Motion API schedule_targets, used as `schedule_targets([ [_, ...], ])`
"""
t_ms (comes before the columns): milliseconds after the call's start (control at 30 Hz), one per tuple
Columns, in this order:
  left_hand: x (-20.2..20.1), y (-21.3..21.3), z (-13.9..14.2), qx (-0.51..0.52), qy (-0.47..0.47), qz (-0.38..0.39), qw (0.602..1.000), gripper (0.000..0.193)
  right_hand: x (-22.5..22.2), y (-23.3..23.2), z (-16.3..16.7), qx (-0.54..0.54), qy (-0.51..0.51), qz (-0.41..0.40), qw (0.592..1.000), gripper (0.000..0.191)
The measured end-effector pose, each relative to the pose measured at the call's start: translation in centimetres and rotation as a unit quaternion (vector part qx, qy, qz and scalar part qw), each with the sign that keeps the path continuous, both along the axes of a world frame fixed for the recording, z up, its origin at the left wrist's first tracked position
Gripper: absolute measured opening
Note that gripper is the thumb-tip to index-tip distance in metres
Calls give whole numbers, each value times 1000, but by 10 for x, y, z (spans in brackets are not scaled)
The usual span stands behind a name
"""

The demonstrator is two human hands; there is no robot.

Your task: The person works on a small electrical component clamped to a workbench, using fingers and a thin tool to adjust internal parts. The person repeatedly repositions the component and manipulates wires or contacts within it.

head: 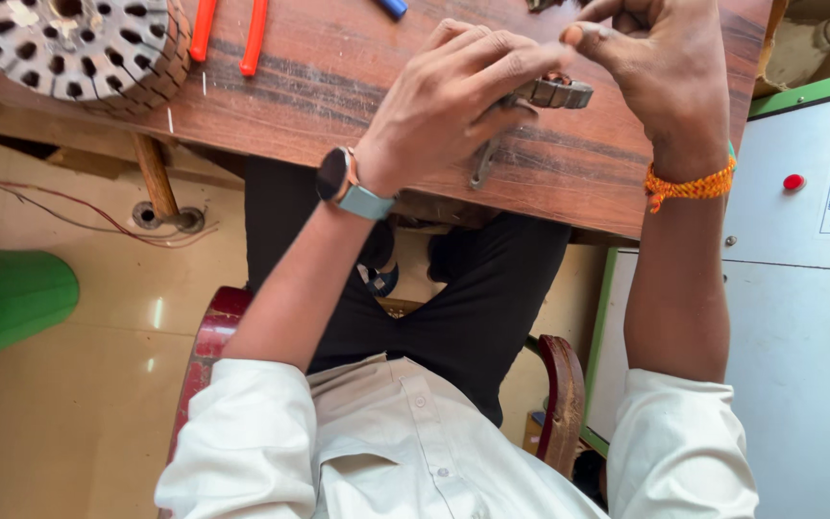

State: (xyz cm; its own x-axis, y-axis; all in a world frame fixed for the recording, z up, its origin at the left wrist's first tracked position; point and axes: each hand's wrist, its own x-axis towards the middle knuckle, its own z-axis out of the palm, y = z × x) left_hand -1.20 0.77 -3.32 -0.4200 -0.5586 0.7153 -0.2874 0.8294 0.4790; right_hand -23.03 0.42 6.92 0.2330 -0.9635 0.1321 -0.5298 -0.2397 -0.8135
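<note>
My left hand point(453, 96) is closed around a grey metal tool point(530, 111) that lies over the near edge of the wooden table point(338, 86); its handle points down toward me and its jaw end sticks out to the right. A watch sits on that wrist. My right hand point(660, 67) is just right of the tool's jaw end, fingers bent, fingertips touching or almost touching it. An orange thread band circles the right wrist. What the jaw holds is hidden by my fingers.
A round slotted metal core point(79, 43) lies at the table's far left, beside orange-handled pliers point(228, 34). A green bin point(2, 303) stands on the floor to the left. A white and green machine cabinet point(799, 279) with a red button stands at the right. I sit on a red chair point(208, 336).
</note>
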Motion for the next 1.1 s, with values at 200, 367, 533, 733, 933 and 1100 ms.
schedule_targets([
  [200, 0, -12, -5, 5, 33, -44, 998, 43, 3, 30, 29, 34, 1, -29, 999, 9],
  [367, -1, -21, -11, 28, 73, -89, 993, 42, 11, 47, 37, 75, -9, -25, 997, 8],
  [533, 2, -23, -9, 57, 88, -121, 987, 40, 22, 64, 27, 4, 49, -56, 997, 9],
  [733, 5, -21, 1, 75, 89, -122, 986, 41, 27, 88, -11, -115, 112, -63, 985, 11],
  [933, 8, 2, 0, -73, 0, 6, 997, 47, 42, 99, -54, -179, 150, -57, 971, 12],
  [1100, 6, 33, -15, -109, -51, 86, 989, 18, 38, 112, -54, -135, 71, -86, 985, 11],
])
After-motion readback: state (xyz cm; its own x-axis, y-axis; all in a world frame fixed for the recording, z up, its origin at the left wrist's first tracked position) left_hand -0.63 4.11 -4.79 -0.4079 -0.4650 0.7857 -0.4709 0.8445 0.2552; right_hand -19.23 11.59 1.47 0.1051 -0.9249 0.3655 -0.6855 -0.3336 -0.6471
